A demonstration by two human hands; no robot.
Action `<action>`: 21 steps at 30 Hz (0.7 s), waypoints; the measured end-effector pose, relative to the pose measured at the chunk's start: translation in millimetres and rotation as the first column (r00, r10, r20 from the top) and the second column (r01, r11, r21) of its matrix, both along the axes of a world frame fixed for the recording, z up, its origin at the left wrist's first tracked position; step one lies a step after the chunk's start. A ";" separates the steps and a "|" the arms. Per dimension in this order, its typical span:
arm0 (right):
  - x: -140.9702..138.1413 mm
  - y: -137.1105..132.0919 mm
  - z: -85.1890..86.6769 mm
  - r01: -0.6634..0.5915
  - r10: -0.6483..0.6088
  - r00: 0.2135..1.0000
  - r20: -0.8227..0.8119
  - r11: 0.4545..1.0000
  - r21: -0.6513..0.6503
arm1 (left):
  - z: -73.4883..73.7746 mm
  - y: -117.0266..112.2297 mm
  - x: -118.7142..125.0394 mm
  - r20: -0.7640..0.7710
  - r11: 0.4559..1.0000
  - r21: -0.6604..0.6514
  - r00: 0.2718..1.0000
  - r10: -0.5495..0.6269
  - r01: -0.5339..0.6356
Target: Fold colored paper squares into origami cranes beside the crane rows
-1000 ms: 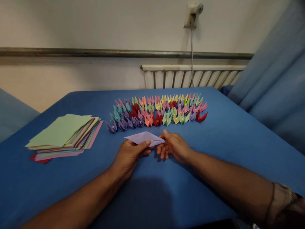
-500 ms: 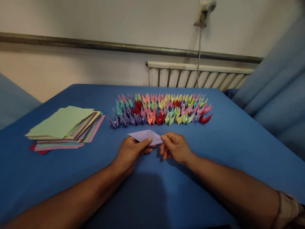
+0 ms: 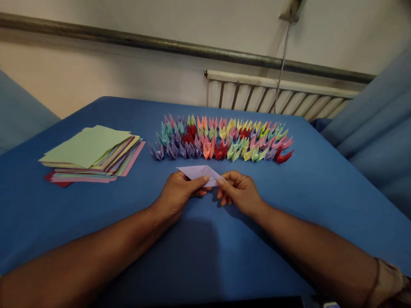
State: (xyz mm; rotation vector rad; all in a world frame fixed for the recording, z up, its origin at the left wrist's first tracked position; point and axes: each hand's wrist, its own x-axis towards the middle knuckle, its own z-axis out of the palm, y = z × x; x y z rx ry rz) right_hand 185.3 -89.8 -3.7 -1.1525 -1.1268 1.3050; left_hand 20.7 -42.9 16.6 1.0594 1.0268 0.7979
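Observation:
A folded sheet of lilac origami paper [image 3: 199,172] is held between both hands, a little above the blue tabletop. My left hand [image 3: 180,190] grips its left and middle part, thumb on top and fingers underneath. At the right end of the paper, my right hand [image 3: 240,190] pinches the tip between thumb and forefinger, its other fingers curled below. The paper's pointed left corner sticks out past my left hand. Just beyond the hands stand several rows of folded paper cranes [image 3: 208,149] in many colours.
To the left lies a stack of coloured paper sheets [image 3: 86,145], pale green on top. The blue table [image 3: 272,265] reaches back to a wall with a metal pipe [image 3: 180,49] and a radiator [image 3: 257,92]. Blue curtains [image 3: 385,111] hang at the right.
The view has tilted, so things behind the hands sit higher. My right thumb has shifted slightly on the paper's right end, which now shows a wider flap. Both hands keep their hold.

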 end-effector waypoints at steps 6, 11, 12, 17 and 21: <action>0.2 0.1 -0.8 0.051 -0.051 0.999 -0.003 0.999 0.013 | -0.2 -1.6 -0.4 0.085 0.999 -0.023 0.996 -0.035 0.037; 1.0 -0.2 -0.4 0.056 -0.056 0.998 -0.020 0.998 -0.003 | 0.5 -2.0 -1.1 0.127 0.998 -0.042 0.991 -0.034 0.040; 1.0 0.0 -0.7 0.054 -0.054 0.998 -0.030 0.998 -0.012 | 0.1 -1.7 -1.5 0.126 0.998 -0.042 0.991 -0.036 0.042; 2.3 2.2 -2.7 0.060 -0.062 0.994 -0.086 0.998 -0.026 | 0.4 -2.2 -1.2 0.114 0.999 -0.007 0.992 -0.053 0.054; 2.7 3.9 -2.3 0.084 -0.086 0.989 -0.118 0.996 -0.020 | 2.4 -6.5 3.4 0.096 0.986 0.093 0.985 -0.146 0.137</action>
